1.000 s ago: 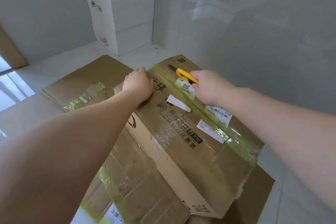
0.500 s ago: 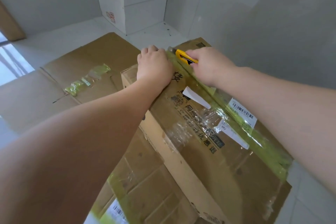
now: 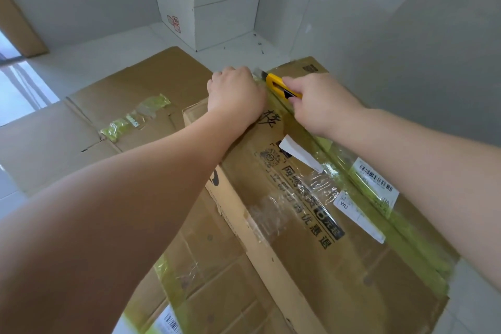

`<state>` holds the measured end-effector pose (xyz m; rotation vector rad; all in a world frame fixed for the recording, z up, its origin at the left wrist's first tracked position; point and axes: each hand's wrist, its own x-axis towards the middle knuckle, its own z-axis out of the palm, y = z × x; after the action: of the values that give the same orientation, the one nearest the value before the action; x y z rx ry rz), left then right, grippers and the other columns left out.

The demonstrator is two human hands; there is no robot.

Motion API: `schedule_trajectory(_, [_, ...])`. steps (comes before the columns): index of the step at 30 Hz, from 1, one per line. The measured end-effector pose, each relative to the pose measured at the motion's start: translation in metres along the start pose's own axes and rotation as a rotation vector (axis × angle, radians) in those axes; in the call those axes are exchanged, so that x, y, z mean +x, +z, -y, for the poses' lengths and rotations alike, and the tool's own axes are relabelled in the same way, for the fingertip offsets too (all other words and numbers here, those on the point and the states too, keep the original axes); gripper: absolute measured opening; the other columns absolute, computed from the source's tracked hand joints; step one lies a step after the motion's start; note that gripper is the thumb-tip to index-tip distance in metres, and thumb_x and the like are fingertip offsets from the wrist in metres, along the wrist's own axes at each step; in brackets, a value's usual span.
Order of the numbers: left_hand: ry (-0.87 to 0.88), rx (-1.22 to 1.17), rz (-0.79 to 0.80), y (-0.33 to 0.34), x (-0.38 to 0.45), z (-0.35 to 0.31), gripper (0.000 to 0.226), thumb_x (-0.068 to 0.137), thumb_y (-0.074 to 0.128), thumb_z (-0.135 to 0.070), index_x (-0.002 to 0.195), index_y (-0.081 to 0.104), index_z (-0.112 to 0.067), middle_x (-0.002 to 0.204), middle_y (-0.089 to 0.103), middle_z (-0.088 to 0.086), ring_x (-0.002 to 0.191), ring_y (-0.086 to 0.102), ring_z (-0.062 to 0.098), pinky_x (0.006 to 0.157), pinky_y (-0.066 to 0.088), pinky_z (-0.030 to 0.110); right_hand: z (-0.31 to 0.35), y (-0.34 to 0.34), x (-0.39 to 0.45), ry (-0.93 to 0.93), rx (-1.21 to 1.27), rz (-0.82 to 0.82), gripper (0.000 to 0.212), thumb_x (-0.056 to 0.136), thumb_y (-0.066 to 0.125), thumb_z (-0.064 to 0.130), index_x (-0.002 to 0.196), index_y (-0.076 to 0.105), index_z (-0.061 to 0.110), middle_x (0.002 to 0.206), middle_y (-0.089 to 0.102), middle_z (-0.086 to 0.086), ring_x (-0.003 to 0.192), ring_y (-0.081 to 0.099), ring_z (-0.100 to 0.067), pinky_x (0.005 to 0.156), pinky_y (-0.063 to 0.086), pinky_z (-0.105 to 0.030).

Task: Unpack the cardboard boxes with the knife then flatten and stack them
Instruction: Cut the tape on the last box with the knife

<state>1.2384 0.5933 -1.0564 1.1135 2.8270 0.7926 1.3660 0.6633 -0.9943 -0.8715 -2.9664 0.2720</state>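
Pale walls and floor frame the cutting step: the right hand (image 3: 322,103) grips the yellow knife (image 3: 282,86) at the taped box (image 3: 311,198) seam's far end, left hand (image 3: 235,95) pressing flat just beside, so next likely a steady pull nearward.

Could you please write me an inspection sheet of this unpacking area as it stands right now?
Surface: pale tiled floor; flattened cardboard lies on it.
Job's things: taped brown box lies on the flattened cardboard; green tape runs along its top seam; yellow knife at the seam's far end.
Clutter: crumpled tape scraps on the flattened cardboard.
Grippers: left hand rests on the box's far edge; right hand grips the knife.
Cables: nothing seen.
Surroundings: white cartons stacked in the corner; grey walls.
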Motion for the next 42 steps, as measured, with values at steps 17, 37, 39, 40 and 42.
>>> schedule_trajectory(17, [-0.001, 0.030, 0.069, 0.000, 0.008, 0.007, 0.026, 0.087, 0.035, -0.030, 0.089, 0.058, -0.016, 0.091, 0.053, 0.006, 0.084, 0.039, 0.027, 0.075, 0.025, 0.037, -0.003, -0.005, -0.009, 0.012, -0.016, 0.053, 0.039, 0.095, 0.046, 0.006, 0.132, 0.053, 0.016, 0.121, 0.060, -0.019, 0.087, 0.061, -0.031, 0.081, 0.054, -0.043])
schedule_trajectory(37, [0.046, -0.069, 0.043, 0.005, 0.009, 0.011, 0.016, 0.084, 0.037, -0.024, 0.085, 0.052, -0.017, 0.081, 0.051, 0.001, 0.082, 0.045, 0.027, 0.075, 0.026, 0.038, -0.007, 0.000, -0.008, 0.009, -0.027, 0.041, 0.048, 0.095, 0.047, 0.007, 0.140, 0.047, 0.023, 0.110, 0.063, -0.016, 0.053, 0.037, -0.005, 0.046, 0.032, -0.022])
schedule_trajectory(39, [0.047, -0.071, 0.046, 0.006, 0.009, 0.012, 0.015, 0.085, 0.039, -0.023, 0.086, 0.052, -0.017, 0.081, 0.052, 0.001, 0.081, 0.046, 0.026, 0.075, 0.026, 0.038, -0.010, 0.004, -0.018, 0.023, -0.034, 0.011, 0.051, 0.096, 0.047, 0.009, 0.143, 0.042, 0.026, 0.108, 0.064, -0.013, 0.051, 0.031, -0.001, 0.043, 0.024, -0.019])
schedule_trajectory(40, [0.044, -0.069, 0.047, 0.006, 0.010, 0.012, 0.014, 0.085, 0.039, -0.022, 0.086, 0.052, -0.018, 0.080, 0.052, 0.000, 0.081, 0.047, 0.026, 0.074, 0.026, 0.037, -0.009, 0.005, -0.018, 0.016, -0.056, 0.003, 0.052, 0.095, 0.047, 0.008, 0.144, 0.042, 0.025, 0.100, 0.063, -0.010, 0.051, 0.034, -0.003, 0.042, 0.026, -0.020])
schedule_trajectory(42, [0.038, -0.065, 0.050, 0.005, 0.011, 0.011, 0.013, 0.084, 0.040, -0.022, 0.085, 0.052, -0.018, 0.078, 0.049, -0.001, 0.081, 0.046, 0.027, 0.074, 0.025, 0.037, -0.003, 0.005, -0.006, -0.010, -0.106, 0.008, 0.051, 0.093, 0.047, 0.003, 0.141, 0.046, 0.021, 0.092, 0.060, -0.008, 0.057, 0.047, -0.014, 0.046, 0.040, -0.026])
